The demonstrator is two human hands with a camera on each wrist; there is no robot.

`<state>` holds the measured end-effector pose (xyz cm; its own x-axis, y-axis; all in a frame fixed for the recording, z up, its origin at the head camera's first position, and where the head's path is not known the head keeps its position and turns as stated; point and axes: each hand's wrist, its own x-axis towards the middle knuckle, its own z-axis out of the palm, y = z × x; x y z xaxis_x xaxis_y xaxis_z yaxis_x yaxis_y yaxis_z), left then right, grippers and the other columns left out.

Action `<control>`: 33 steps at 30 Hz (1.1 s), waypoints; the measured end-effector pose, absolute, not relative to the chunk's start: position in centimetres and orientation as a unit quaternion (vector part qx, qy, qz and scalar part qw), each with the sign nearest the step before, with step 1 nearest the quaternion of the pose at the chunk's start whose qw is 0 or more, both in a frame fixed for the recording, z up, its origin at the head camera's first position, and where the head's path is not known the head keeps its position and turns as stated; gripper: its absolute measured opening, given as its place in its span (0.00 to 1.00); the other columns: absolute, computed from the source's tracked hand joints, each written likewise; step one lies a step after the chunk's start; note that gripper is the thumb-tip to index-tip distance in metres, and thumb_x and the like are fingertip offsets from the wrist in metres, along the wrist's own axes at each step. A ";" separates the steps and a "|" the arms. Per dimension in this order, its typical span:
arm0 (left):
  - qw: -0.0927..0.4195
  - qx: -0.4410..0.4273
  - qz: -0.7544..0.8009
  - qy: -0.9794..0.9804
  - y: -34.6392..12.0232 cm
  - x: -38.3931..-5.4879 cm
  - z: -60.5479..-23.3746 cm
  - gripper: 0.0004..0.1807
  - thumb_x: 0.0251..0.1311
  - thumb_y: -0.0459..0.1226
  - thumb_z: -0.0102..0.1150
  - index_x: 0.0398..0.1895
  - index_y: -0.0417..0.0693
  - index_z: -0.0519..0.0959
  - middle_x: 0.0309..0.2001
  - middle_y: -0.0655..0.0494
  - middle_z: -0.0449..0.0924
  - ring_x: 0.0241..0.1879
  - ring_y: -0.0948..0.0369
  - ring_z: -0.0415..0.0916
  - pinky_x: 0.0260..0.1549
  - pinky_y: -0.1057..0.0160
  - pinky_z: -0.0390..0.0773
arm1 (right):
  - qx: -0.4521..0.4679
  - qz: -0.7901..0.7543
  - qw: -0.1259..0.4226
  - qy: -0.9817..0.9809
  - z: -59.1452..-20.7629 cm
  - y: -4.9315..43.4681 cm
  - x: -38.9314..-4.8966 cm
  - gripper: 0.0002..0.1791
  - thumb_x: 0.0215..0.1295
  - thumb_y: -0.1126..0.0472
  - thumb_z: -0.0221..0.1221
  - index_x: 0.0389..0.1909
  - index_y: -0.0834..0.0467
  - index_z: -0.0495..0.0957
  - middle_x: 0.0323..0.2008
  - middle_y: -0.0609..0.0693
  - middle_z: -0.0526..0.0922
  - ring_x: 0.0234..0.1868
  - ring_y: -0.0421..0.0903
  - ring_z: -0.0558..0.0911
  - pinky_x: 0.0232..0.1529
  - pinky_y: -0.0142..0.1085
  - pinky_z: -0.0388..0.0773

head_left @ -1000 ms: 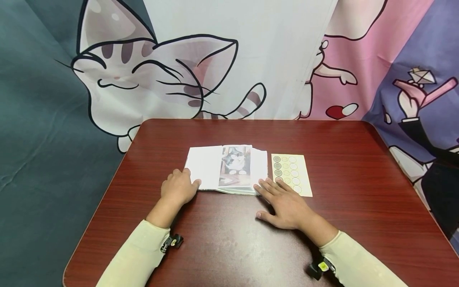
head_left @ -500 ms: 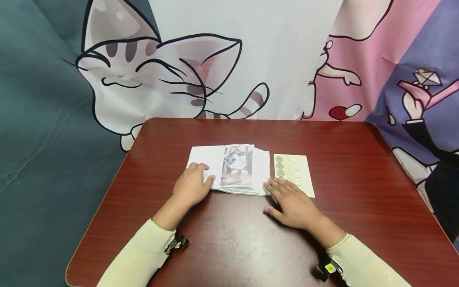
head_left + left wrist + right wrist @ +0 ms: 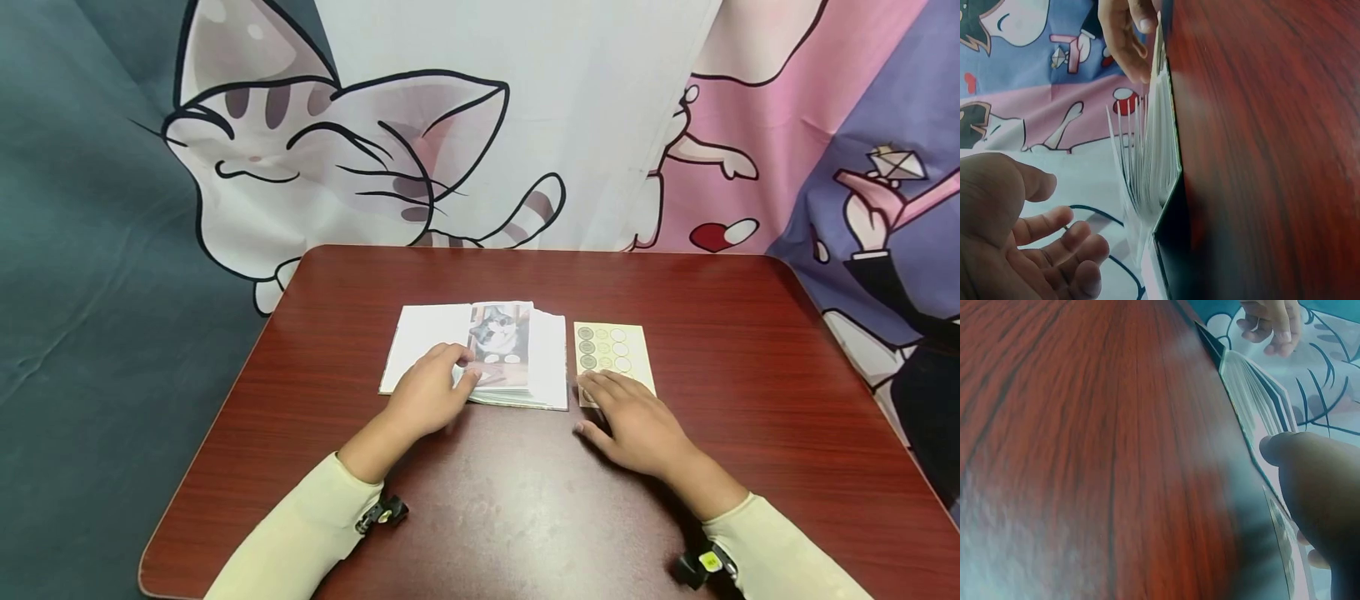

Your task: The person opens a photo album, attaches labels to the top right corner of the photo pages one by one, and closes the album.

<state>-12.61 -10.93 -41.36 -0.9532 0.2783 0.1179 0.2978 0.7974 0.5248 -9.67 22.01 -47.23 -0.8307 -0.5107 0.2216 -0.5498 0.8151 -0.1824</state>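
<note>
An open photo album [image 3: 547,358] lies on the table, a cat picture [image 3: 498,346] showing on its top page. My left hand [image 3: 431,392] hovers over the album's left half, thumb and fingers loosely bent and apart. In the left wrist view nothing is between those fingers, and the fanned pages [image 3: 1141,162] stand beside them. To the album's right lies a pale yellow sheet of round stickers [image 3: 633,354]. My right hand [image 3: 637,421] spreads over the sheet's near part, fingertips on its lower circles and thumb off its near left corner. It covers the sheet's near edge.
The red-brown wooden table [image 3: 525,517] extends around both things, its far edge behind the album. A cartoon-printed curtain [image 3: 585,125] hangs behind it. Each wrist carries a small black camera, such as the right one's camera [image 3: 693,567].
My left hand has moved right, from the album's left edge over its left page toward the picture. My right hand has slid right, off the album's corner and onto the sticker sheet.
</note>
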 end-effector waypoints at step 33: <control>-0.032 -0.280 -0.295 -0.913 -5.9 -10.8 -41.6 0.10 0.73 0.45 0.57 0.49 0.52 0.81 0.43 0.62 0.80 0.34 0.67 0.75 0.40 0.62 0.77 | 0.234 0.119 0.093 -0.960 -47.7 25.1 -10.4 0.37 0.65 0.44 0.65 0.67 0.63 0.73 0.62 0.63 0.77 0.64 0.63 0.74 0.63 0.61 0.69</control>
<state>-10.83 -5.86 -41.57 -0.8411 0.5301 0.1075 0.4925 0.6685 0.5572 -10.41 25.05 -47.65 -0.8730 -0.4279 0.2339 -0.4720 0.8621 -0.1844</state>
